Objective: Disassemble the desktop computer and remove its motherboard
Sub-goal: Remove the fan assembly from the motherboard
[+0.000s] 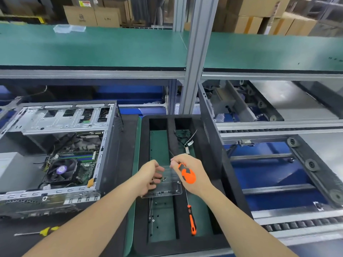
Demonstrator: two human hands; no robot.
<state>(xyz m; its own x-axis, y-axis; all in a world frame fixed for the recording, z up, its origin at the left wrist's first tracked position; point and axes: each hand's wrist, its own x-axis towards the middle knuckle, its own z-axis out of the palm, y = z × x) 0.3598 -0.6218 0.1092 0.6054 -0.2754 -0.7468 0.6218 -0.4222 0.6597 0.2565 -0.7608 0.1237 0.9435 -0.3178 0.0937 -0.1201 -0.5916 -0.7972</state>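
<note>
The open desktop computer case [55,154] lies on its side at the left, with the motherboard [83,164] and its black CPU fan [61,170] inside. Over the black foam tray [185,247] in the middle, my left hand [150,178] grips the left edge of a clear plastic screw box [167,184]. My right hand [187,171] holds an orange-handled screwdriver [187,175] in its palm while its fingertips pinch the top edge of the same box.
A second orange screwdriver [192,219] lies in the tray, and loose cables [185,140] sit at its far end. A yellow-handled screwdriver [42,231] lies on the mat at bottom left. The black side panel [213,145] stands right of the tray; a roller conveyor [297,164] beyond.
</note>
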